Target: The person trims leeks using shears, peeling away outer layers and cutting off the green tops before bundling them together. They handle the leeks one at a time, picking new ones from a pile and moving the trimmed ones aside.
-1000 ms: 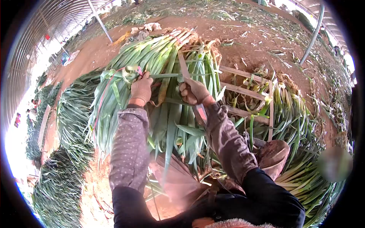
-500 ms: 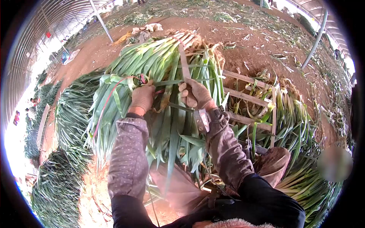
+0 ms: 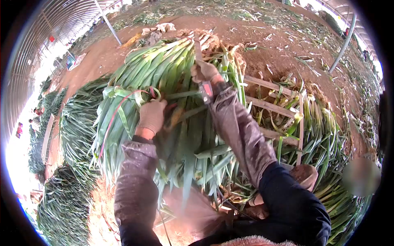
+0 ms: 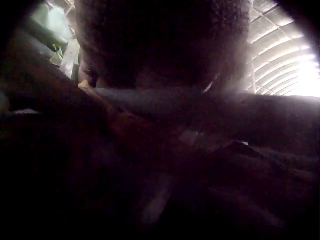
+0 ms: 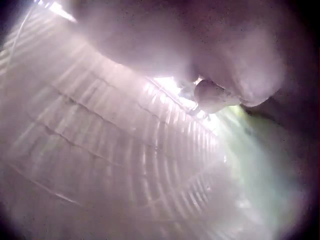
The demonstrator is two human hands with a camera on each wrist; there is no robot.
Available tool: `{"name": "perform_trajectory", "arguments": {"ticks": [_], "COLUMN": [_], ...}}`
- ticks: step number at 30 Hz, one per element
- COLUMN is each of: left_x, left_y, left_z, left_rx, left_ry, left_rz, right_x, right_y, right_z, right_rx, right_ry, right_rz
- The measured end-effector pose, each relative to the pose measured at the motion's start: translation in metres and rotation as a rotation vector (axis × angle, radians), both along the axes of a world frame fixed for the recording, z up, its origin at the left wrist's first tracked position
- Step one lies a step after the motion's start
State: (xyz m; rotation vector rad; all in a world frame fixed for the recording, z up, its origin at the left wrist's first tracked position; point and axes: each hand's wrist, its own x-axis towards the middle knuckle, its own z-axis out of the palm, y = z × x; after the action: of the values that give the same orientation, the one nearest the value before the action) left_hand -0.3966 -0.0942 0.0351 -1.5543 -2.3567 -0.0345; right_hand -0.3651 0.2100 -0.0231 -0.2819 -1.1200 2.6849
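In the head view my gloved left hand (image 3: 152,116) grips green leaves at the top of a big bunch of leeks (image 3: 164,67), beside a red string (image 3: 113,119). The bunch's pale root ends point away from me. Further right and forward, my gloved right hand (image 3: 204,72) has its fingers curled round a long flat blade (image 3: 197,48), which points away over the bunch. A green leaf strip (image 3: 182,94) stretches from the left hand toward the right wrist. The left wrist view is mostly dark; the right wrist view shows blurred fingers (image 5: 220,95) close up.
A slatted wooden frame (image 3: 271,107) lies right of the bunch, with more leeks (image 3: 320,119) beyond it. Leek piles (image 3: 82,119) line the left side. Metal posts (image 3: 107,22) hold up a ribbed roof. Leaf scraps litter the brown earth floor (image 3: 262,45).
My right hand has moved forward, away from me, with the blade, which now reaches the pale root ends. The left hand stays at the leaves, slightly lower in view.
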Motion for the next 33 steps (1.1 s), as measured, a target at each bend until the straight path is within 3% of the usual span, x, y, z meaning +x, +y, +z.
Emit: {"name": "perform_trajectory", "arguments": {"ticks": [2, 3, 5, 7, 9, 12, 13, 14, 17, 19, 20, 21, 22, 24, 25, 26, 27, 28, 30, 31, 32, 33], "left_x": [-0.005, -0.004, 0.004, -0.006, -0.004, -0.011, -0.009, -0.005, -0.008, 0.012, 0.025, 0.033, 0.066, 0.118, 0.130, 0.141, 0.153, 0.169, 0.180, 0.194, 0.225, 0.273], "left_y": [0.008, 0.008, 0.004, 0.005, 0.005, 0.000, -0.002, 0.000, 0.000, -0.012, -0.022, -0.046, -0.072, -0.141, -0.186, -0.230, -0.280, -0.326, -0.434, -0.488, -0.537, -0.569], "left_z": [-0.003, 0.002, 0.007, -0.009, -0.007, -0.019, -0.022, -0.019, -0.023, -0.005, 0.009, 0.017, 0.042, 0.070, 0.077, 0.067, 0.051, 0.038, -0.037, -0.094, -0.157, -0.214], "left_rx": [-0.119, -0.112, -0.107, -0.087, -0.148, -0.032, 0.017, -0.021, 0.075, 0.279, 0.175, 0.204, 0.144, 0.405, 0.406, 0.523, 0.507, 0.557, 0.489, 0.316, 0.005, -0.399], "left_ry": [0.007, 0.009, -0.004, -0.030, -0.034, -0.023, -0.023, -0.053, -0.081, -0.084, -0.254, 0.086, 0.207, 0.083, 0.119, 0.222, 0.350, 0.464, 0.282, 0.076, -0.188, -0.478], "left_rz": [0.115, 0.094, 0.048, 0.068, 0.122, 0.069, 0.047, 0.101, 0.048, -0.103, 0.054, -0.141, -0.026, 0.010, 0.034, 0.103, 0.387, 0.491, 0.864, 1.044, 1.141, 1.007], "right_x": [-0.009, -0.027, -0.079, -0.009, 0.086, 0.205, 0.234, 0.269, 0.358, 0.387, 0.395, 0.404, 0.411, 0.420, 0.424, 0.424, 0.422, 0.421, 0.422, 0.421, 0.421, 0.418], "right_y": [0.027, 0.047, 0.088, 0.025, -0.040, -0.149, -0.170, -0.194, -0.221, -0.234, -0.236, -0.234, -0.233, -0.234, -0.237, -0.240, -0.247, -0.258, -0.282, -0.295, -0.311, -0.326], "right_z": [0.008, -0.009, -0.074, -0.019, 0.019, 0.012, -0.021, -0.024, -0.003, 0.006, 0.004, 0.002, 0.001, 0.004, 0.007, 0.007, 0.006, 0.005, 0.011, 0.011, 0.008, 0.008], "right_rx": [0.349, 0.372, 0.165, 0.516, 0.673, 0.160, 0.314, 0.200, 0.273, 0.301, 0.345, 0.370, 0.350, 0.327, 0.334, 0.378, 0.417, 0.290, 0.396, 0.449, 0.493, 0.547], "right_ry": [-0.143, -0.137, -0.126, -0.193, -0.219, -0.231, -0.186, -0.167, -0.373, -0.223, -0.253, -0.219, -0.196, -0.171, -0.224, -0.220, -0.206, -0.158, -0.093, -0.095, -0.102, -0.094], "right_rz": [-0.098, -0.082, -0.200, -0.173, -0.111, -0.529, -0.721, -0.650, -0.284, -0.303, -0.369, -0.411, -0.443, -0.455, -0.433, -0.430, -0.410, -0.350, -0.149, -0.049, 0.063, 0.149]}}
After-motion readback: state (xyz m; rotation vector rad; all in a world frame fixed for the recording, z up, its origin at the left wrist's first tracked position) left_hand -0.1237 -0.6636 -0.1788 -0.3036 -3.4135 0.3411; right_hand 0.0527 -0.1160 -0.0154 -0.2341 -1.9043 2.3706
